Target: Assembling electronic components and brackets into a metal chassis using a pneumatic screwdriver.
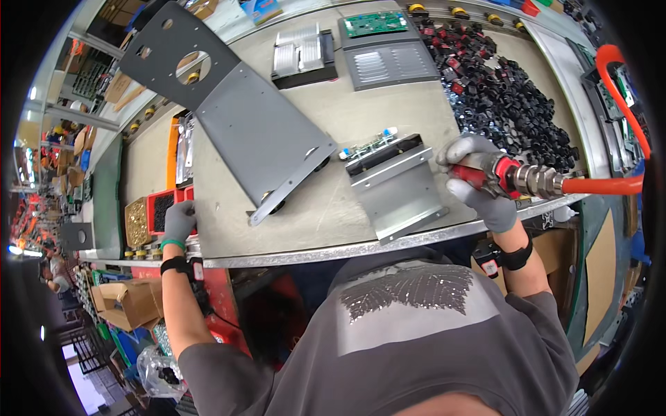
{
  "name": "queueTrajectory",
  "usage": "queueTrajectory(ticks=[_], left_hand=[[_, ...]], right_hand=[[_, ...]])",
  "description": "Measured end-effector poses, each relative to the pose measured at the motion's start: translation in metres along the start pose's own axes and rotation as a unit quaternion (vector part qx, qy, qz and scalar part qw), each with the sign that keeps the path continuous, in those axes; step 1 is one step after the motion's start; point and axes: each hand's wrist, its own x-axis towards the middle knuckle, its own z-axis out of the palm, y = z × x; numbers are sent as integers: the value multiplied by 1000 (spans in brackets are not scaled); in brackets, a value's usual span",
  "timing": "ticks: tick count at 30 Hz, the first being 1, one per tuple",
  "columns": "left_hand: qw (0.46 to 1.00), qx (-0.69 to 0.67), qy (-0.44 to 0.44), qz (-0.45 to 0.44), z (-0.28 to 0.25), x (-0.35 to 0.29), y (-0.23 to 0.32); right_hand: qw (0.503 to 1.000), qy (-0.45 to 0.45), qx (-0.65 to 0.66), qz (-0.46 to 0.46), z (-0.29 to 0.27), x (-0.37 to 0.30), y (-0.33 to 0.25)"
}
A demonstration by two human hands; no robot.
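My right hand (479, 182), in a grey glove, is wrapped round a red air screwdriver (488, 173) whose metal coupling joins an orange hose. Left of it on the table lies a bent grey metal bracket (397, 191), with a small circuit board (371, 147) along its far edge. My left hand (180, 222), also gloved, is at the red bin (171, 193) of small black parts, probably screws. Its fingers are drawn together, and anything between them is hidden. Between the hands rests a large dark grey metal panel (257, 125) with round holes.
A finned metal heatsink (297, 55) and a vented grey plate (390, 62) bearing a green circuit board (376, 24) lie at the back. A heap of black and red parts (510, 104) covers the right side. Brass-coloured pieces fill a tray (138, 222) at left.
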Motion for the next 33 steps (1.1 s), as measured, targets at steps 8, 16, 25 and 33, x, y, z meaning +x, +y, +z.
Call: queueTrajectory(ticks=[8, 16, 25, 33], left_hand=[[930, -287, 50, -223, 6, -6, 2], [869, -409, 92, -262, 3, -25, 9], [859, -486, 77, -139, 35, -103, 161], [806, -550, 183, -119, 50, -128, 187]], right_hand=[[1000, 0, -28, 6, -4, -4, -1], [1000, 10, -17, 5, -2, -4, -1], [1000, 23, 3, -11, -7, -10, 4], [997, -17, 57, -58, -7, -3, -36]])
